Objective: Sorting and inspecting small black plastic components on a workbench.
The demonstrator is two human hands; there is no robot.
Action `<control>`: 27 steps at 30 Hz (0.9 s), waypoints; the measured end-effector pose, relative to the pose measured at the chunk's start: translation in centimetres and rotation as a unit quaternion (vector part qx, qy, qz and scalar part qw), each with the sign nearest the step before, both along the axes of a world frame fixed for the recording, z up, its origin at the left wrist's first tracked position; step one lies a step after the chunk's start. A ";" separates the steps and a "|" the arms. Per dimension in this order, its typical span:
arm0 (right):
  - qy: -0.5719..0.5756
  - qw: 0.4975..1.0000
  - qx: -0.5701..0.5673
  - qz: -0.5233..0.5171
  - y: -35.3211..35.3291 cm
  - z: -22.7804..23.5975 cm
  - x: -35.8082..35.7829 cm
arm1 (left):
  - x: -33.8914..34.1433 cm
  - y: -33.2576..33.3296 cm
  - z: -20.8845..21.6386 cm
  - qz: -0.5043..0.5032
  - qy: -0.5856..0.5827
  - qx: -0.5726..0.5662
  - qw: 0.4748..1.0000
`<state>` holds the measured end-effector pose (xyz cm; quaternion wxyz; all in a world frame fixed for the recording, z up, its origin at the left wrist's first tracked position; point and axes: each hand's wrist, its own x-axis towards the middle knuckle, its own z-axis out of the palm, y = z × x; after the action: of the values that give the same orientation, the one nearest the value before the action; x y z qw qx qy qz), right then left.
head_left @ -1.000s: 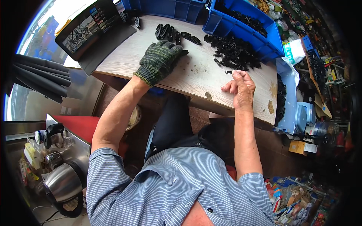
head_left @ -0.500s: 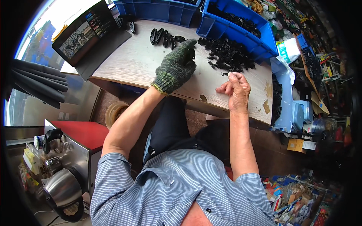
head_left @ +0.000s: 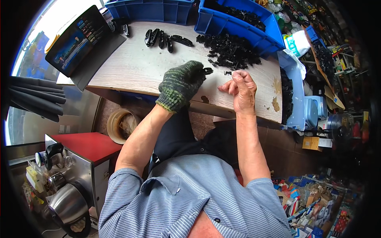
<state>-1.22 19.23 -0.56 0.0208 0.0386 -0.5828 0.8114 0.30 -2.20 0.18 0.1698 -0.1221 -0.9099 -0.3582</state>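
My left hand (head_left: 177,83), in a dark green knitted glove, is closed round a black plastic piece (head_left: 208,71) whose end sticks out past the fingertips. Just right of it, my bare right hand (head_left: 243,92) has its thumb and forefinger pinched on a small black plastic clip (head_left: 227,73). A small gap separates the two pieces, above the near part of the table. Farther off lie several long oval black plastic parts (head_left: 151,37) in a loose row. A heap of small black clips (head_left: 232,51) spreads out beyond my right hand.
Two blue crates, one at the back (head_left: 152,12) and one holding black pieces (head_left: 274,41), border the pale table (head_left: 131,59). A tablet (head_left: 75,43) stands at the left. A light-blue bin (head_left: 295,115) adjoins the right edge. A round bucket (head_left: 112,127) is below the table.
My left hand has drawn back from the row of oval parts toward my right hand, and the black piece in it now shows. My right hand keeps its pinch. The tablet's picture has changed.
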 end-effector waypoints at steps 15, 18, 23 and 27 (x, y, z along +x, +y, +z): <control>-0.014 1.000 0.013 0.020 0.6 0.1 0.4 | 0.3 3.7 2.1 -0.127 -0.299 0.425 0.845; -0.026 0.999 0.013 0.020 0.4 0.5 0.4 | 0.5 3.7 2.4 -0.128 -0.294 0.431 0.843; -0.004 0.998 0.013 0.061 0.7 -0.1 0.0 | 0.2 4.0 2.5 -0.119 -0.286 0.435 0.846; -0.042 0.998 0.009 0.042 0.6 0.2 0.0 | -0.2 4.1 2.0 -0.083 -0.303 0.452 0.835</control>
<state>-1.17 19.81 -0.39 -0.0386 0.0289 -0.5883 0.8072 0.05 1.93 2.21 -0.1083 0.0073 -0.6393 -0.7612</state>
